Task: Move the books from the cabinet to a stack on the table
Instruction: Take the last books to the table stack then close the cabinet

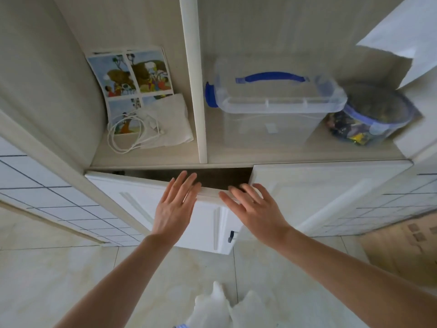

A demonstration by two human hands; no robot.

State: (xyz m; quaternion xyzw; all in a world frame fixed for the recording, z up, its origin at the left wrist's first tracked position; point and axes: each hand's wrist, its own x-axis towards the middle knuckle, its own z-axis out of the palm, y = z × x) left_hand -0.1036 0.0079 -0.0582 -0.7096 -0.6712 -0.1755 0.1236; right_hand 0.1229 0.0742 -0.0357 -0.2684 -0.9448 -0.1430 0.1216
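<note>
White cabinet door [142, 204] w/ both hands [176, 204] flat

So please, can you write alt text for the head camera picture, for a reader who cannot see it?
Two bare hands, left hand and right hand, rest with straight fingers on the top edge of a half-open white cabinet door. On the shelf above lie an illustrated picture book under a white coiled cable, a clear plastic box with blue handle and a round lidded container.

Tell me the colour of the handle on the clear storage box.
Blue handle, on the clear storage box; seen in the head view.
</note>
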